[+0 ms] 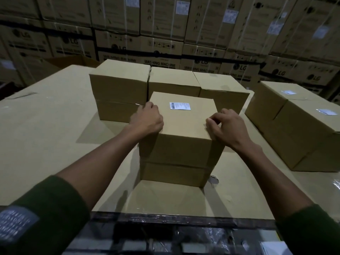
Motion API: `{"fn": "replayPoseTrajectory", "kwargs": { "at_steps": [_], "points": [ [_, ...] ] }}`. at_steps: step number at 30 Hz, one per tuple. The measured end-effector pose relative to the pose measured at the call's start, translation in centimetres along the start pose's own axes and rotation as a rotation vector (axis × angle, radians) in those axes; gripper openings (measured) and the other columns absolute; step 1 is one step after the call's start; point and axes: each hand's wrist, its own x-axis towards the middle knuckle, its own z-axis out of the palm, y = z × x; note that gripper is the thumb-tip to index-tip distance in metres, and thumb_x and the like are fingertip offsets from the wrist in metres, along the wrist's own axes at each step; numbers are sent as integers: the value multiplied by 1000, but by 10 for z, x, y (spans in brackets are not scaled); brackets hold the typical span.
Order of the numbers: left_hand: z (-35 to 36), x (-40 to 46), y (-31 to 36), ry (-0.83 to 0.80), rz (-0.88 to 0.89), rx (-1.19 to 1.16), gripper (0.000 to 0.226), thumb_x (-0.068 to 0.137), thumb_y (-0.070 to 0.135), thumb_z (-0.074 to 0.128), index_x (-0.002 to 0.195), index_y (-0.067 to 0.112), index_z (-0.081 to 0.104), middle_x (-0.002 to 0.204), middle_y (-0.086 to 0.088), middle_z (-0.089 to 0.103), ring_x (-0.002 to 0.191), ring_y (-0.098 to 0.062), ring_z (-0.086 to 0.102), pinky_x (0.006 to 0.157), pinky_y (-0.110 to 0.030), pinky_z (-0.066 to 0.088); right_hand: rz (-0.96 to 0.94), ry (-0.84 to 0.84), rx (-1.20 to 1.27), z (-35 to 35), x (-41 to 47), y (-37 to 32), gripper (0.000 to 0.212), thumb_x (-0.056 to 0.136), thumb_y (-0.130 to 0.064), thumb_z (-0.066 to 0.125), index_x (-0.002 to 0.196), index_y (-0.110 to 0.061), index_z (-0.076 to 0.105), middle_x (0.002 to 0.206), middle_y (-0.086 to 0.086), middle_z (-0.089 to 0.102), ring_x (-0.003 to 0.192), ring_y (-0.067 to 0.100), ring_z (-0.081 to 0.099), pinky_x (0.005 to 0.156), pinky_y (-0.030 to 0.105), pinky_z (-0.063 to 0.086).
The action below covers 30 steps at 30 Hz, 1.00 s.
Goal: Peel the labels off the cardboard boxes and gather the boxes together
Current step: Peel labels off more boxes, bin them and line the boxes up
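Head view: my left hand [147, 119] and right hand [227, 126] clutch the centre box [181, 137] on the counter [46, 115]; its label [180, 106] remains, three bare boxes [120, 78] behind, two labelled boxes [298, 126] right.

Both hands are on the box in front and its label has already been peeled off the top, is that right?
Not quite. Both the left hand and right hand are on the front box, but its white label is on the top, unpeeled, as the head view shows.

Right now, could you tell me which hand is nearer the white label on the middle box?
Left. The left hand grips the corner beside the label; the right hand is farther off.
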Motion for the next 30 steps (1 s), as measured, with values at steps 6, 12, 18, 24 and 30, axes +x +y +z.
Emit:
{"fn": "replayPoseTrajectory", "kwargs": {
  "at_steps": [6,12,18,24,30],
  "points": [
    [8,0,-3,54,20,-136,43,103,27,38,141,6,37,152,-10,29,119,-33,53,100,-48,48,-38,-88,137,11,39,-9,26,99,-33,56,110,-15,72,97,-2,62,94,16,57,82,33,50],
    [15,-11,-9,91,33,-113,56,106,32,30,157,12,20,167,-4,12,149,-28,26,117,-46,27,16,-385,130,27,93,-21,62,93,-59,56,147,-31,44,150,10,39,139,34,31,109,54,34],
    [16,-16,-7,96,28,-86,56,107,35,29,158,15,16,168,-2,9,151,-27,22,117,-47,29,2,-600,-63,25,117,-24,78,82,-70,62,150,-38,40,154,9,28,140,39,22,112,60,22],
    [17,-17,-8,96,25,-67,56,107,35,29,158,16,16,168,-1,7,150,-28,24,116,-47,29,-45,-611,17,20,125,-29,59,82,-59,72,134,-33,58,132,8,42,123,30,40,102,50,43],
    [17,-24,-7,115,26,-66,56,107,35,28,159,16,16,169,1,6,149,-28,27,115,-47,32,-46,-660,117,15,139,-35,49,82,-43,79,122,-22,64,124,0,57,108,19,55,84,35,50]
  ]
}}
